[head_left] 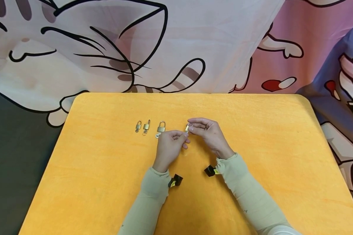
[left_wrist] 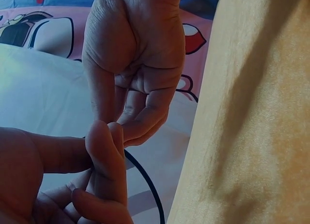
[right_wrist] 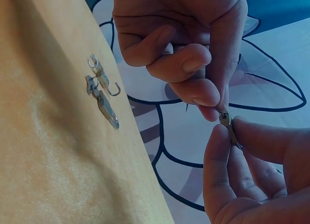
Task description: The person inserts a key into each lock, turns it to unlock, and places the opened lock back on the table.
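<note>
A small brass padlock (head_left: 187, 128) is up off the table between both hands. My right hand (head_left: 209, 133) grips its body between thumb and fingers. In the right wrist view the padlock (right_wrist: 225, 121) has its bottom end turned toward my left hand (head_left: 170, 145). There the left thumb and fingers pinch a small key, almost wholly covered by the fingertips (right_wrist: 208, 91). In the left wrist view the fingers hide the padlock. To the left, a larger padlock (head_left: 161, 129) lies on the table with a key at its bottom, close by my left hand.
Two smaller padlocks, a middle one (head_left: 146, 127) and a left one (head_left: 138, 126), lie in a row with keys at their bottom ends. The yellow table (head_left: 253, 114) has a printed cartoon cloth (head_left: 217, 42) hanging behind its far edge.
</note>
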Motion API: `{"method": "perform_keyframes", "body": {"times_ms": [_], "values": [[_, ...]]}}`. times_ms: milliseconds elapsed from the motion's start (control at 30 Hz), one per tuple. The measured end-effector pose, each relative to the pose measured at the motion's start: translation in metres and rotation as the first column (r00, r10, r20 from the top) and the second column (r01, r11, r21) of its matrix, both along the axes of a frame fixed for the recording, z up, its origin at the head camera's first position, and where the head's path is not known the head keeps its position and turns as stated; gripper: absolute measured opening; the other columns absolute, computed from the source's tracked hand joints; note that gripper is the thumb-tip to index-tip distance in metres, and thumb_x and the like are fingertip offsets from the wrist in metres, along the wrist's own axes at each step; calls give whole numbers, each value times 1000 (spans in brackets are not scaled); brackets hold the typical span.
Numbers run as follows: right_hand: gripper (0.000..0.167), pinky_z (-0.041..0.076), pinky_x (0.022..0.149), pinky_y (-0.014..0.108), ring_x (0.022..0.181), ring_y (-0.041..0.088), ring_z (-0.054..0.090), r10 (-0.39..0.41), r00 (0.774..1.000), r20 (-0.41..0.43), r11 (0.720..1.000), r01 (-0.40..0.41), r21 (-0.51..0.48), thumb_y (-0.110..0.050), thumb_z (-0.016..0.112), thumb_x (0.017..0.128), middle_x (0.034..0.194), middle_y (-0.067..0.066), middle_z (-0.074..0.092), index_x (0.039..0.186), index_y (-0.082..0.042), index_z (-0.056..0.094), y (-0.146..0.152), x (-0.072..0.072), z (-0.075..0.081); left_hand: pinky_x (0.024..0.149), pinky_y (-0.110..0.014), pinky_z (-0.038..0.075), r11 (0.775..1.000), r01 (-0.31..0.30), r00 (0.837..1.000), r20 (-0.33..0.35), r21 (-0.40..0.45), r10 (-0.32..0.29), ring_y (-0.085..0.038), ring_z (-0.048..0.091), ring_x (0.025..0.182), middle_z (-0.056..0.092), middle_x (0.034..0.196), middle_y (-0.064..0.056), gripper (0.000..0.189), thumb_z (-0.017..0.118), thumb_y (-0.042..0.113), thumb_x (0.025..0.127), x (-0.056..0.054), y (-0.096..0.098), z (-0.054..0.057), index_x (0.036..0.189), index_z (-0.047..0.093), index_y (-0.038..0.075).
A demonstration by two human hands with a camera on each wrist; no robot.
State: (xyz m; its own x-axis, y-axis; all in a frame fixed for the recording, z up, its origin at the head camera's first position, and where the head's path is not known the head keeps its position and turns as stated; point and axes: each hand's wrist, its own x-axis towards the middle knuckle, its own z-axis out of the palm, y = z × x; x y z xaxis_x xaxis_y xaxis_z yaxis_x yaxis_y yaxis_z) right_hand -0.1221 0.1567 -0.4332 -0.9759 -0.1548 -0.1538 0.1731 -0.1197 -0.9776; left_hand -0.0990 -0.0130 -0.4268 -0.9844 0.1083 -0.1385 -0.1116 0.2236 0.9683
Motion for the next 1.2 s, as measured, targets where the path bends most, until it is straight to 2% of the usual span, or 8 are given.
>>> {"method": "perform_keyframes", "body": {"times_ms": [333, 500, 767, 967, 1200], "values": [[31, 56, 88, 32, 100, 20, 69, 22, 1000, -3, 1000, -22, 0, 0, 71, 92, 118, 35, 64, 121, 7, 67, -1, -1, 0, 53, -25, 48, 1000, -1, 999, -37, -1, 1, -17, 70, 59, 73, 72, -3, 20, 69, 13, 96, -1, -1, -1, 95, 77, -5], [30, 56, 88, 32, 99, 20, 70, 18, 1000, -2, 1000, -18, -10, 2, 70, 92, 118, 37, 62, 121, 8, 67, -2, -1, 0, 56, -27, 52, 1000, -7, 999, -46, -13, 7, -16, 69, 59, 73, 72, -3, 18, 69, 12, 95, 0, -1, -2, 94, 77, -4], [33, 57, 86, 31, 97, 20, 70, 20, 1000, 5, 1000, -20, -1, 2, 70, 91, 115, 30, 67, 122, 13, 65, -2, 0, -2, 56, -29, 53, 985, -12, 992, -129, -169, -10, -11, 67, 56, 71, 69, 1, 16, 71, 14, 94, 0, 2, -4, 88, 78, -1], [37, 57, 84, 31, 94, 20, 70, 30, 1000, 9, 999, -30, 29, -1, 72, 91, 109, 25, 71, 123, 15, 63, 0, -1, -4, 55, -30, 53, 981, -5, 989, -143, -195, -24, -17, 69, 57, 71, 68, 0, 17, 71, 14, 93, 0, 2, -5, 87, 78, -1], [37, 56, 85, 32, 95, 20, 71, 44, 999, 25, 997, -46, 67, -5, 73, 91, 110, 21, 72, 123, 12, 65, 2, -2, -4, 54, -30, 53, 980, -1, 986, -164, -201, -33, -10, 67, 55, 72, 68, -1, 17, 72, 14, 93, 1, 2, -7, 87, 78, 0]]}}
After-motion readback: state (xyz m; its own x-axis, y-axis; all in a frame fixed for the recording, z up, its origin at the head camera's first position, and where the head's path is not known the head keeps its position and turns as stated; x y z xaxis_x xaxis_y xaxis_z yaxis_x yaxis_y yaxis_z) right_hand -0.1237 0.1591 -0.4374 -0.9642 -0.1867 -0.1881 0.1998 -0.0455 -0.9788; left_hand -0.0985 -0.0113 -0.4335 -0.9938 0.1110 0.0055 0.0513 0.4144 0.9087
